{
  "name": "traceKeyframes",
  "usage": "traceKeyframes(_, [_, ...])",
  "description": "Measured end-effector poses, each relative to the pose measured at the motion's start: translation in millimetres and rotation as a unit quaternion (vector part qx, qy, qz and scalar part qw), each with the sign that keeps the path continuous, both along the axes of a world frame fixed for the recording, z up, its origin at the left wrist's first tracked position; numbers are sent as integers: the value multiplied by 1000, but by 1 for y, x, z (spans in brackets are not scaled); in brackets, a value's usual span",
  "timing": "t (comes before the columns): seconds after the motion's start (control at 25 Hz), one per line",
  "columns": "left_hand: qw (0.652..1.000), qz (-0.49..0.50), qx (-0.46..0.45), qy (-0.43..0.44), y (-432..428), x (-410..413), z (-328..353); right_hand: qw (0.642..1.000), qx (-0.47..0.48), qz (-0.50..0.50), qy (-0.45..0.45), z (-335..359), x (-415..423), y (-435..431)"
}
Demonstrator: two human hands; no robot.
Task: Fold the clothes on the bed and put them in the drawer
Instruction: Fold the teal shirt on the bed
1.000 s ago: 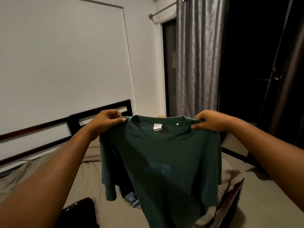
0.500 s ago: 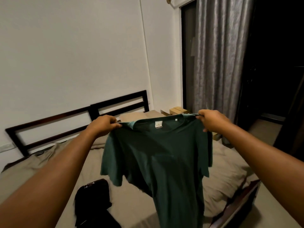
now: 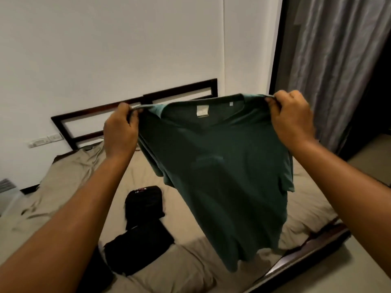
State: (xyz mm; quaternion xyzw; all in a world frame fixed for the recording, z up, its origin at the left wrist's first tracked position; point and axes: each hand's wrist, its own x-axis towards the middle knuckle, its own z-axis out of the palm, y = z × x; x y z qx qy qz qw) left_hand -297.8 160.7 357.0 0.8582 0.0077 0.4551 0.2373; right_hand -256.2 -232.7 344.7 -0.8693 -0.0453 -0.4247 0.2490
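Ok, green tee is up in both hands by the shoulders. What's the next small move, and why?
Probably lower the green T-shirt flat onto the bed beside the black clothes. The left hand and right hand each pinch a shoulder and it hangs unfolded in the air; it likely needs a flat surface before the sleeves fold in.

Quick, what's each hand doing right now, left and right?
Left hand: closed, gripping the left shoulder of the green T-shirt, held up over the bed.
Right hand: closed, gripping the shirt's right shoulder.
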Motion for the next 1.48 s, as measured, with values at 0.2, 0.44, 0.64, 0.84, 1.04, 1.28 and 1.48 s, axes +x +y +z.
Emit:
traceKeyframes(0.2, [993,107,24,-42,98,-6,20,995,-12,84,-49,29,16,93])
traceKeyframes(0.44, [968,116,-125,184,220,28,-50,983,-50,155,81,0,54,231])
traceKeyframes(0.64, [929,90,-226,279,288,63,-134,951,11,147,273,-60,92,300])
traceKeyframes(0.84, [939,90,-219,248,311,119,-115,950,61,137,273,-54,162,344])
traceKeyframes(1.04, [986,12,-148,73,361,180,-14,986,20,153,59,48,212,372])
traceKeyframes(1.28, [992,38,-108,-45,374,151,21,981,-61,177,-51,60,175,371])
traceKeyframes(1.48, [992,11,-122,39,364,64,-96,980,-74,171,66,-72,82,353])
